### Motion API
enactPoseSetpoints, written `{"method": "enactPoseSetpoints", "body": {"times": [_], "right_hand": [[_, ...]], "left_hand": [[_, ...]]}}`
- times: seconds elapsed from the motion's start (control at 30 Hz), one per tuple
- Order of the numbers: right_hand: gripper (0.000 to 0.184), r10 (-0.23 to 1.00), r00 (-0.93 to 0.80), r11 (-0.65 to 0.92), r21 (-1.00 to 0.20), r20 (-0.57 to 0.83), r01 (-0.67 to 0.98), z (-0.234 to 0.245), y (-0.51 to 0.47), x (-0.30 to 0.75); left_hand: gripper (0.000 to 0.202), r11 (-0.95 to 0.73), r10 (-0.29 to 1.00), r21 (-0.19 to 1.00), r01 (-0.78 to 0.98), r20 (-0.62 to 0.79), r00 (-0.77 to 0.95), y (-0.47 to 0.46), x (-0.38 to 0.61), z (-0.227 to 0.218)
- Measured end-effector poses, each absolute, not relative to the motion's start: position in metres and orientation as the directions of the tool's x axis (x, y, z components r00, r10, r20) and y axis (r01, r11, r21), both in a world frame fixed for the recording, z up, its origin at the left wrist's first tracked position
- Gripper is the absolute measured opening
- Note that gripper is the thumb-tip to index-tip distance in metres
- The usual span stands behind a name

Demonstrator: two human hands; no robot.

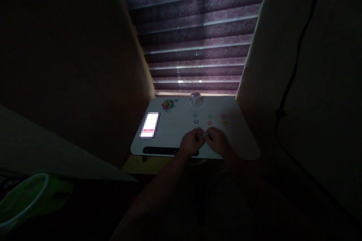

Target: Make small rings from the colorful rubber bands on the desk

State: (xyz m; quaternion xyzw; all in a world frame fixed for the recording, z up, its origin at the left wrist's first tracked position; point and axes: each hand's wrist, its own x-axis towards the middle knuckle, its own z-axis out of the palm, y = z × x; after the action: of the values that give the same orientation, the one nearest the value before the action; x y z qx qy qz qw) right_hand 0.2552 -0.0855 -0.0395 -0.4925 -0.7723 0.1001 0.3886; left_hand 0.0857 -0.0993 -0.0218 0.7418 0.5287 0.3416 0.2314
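Note:
Between my two hands, over the front part of the white tabletop (172, 131), is a small green hair tie (205, 134). The fingertips of my left hand (192, 141) pinch it from one side, and those of my right hand (217, 141) from the other. Just beyond my hands lie several loose hair ties in two short rows, among them a red one (209, 123), a purple one (196, 122), a yellow one (224, 123) and a pink one (223, 116). A heap of mixed-colour hair ties (167, 104) sits at the far left of the tabletop.
A clear round container (196, 99) stands at the table's back edge. On the left lies a phone (149, 124) with a lit, blurred screen. A dark slot (160, 151) runs along the front edge. Behind is a pleated blind (195, 37); a green basket (36, 196) stands lower left.

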Motion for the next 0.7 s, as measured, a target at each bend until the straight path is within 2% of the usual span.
{"method": "enactPoseSetpoints", "body": {"times": [0.7], "right_hand": [[0.010, 0.827, -0.225, 0.506, -0.508, 0.515, 0.697, -0.0400, -0.0851, 0.2550]], "left_hand": [[0.019, -0.338, 0.941, 0.699, 0.630, 0.270, 0.205, -0.0996, 0.0854, -0.0211]]}}
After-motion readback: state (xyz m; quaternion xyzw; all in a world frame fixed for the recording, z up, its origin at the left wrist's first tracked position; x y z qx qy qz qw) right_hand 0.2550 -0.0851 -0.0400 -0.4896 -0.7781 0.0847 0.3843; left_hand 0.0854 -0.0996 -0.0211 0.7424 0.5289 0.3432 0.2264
